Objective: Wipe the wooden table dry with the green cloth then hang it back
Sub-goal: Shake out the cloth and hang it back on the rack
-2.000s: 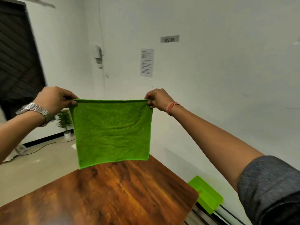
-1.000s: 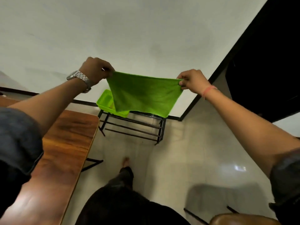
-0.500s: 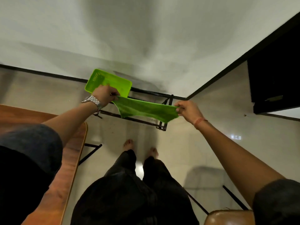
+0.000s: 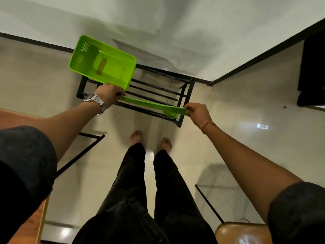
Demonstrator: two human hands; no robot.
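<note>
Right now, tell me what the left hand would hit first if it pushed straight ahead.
Probably the green basket on the black rack, just beyond the left hand; depth is unclear.

**Materials and finishes at the rack**

The cloth (image 4: 153, 105) in mid-frame is soft green fabric, matt, stretched flat. Above it, at upper left of centre, the basket (image 4: 103, 65) is bright green plastic, slightly translucent and smooth, with perforated walls. The rack (image 4: 182, 95) under both is black metal bar, matt. The floor (image 4: 237, 106) is pale tile, glossy, with light reflections at right. The wall (image 4: 175, 23) across the top is matt white. At the left edge the table (image 4: 10, 116) is polished brown wood. The watch (image 4: 95, 101) at left of centre is shiny metal. The trousers (image 4: 133, 173) at lower centre are dark matt cloth.
</note>
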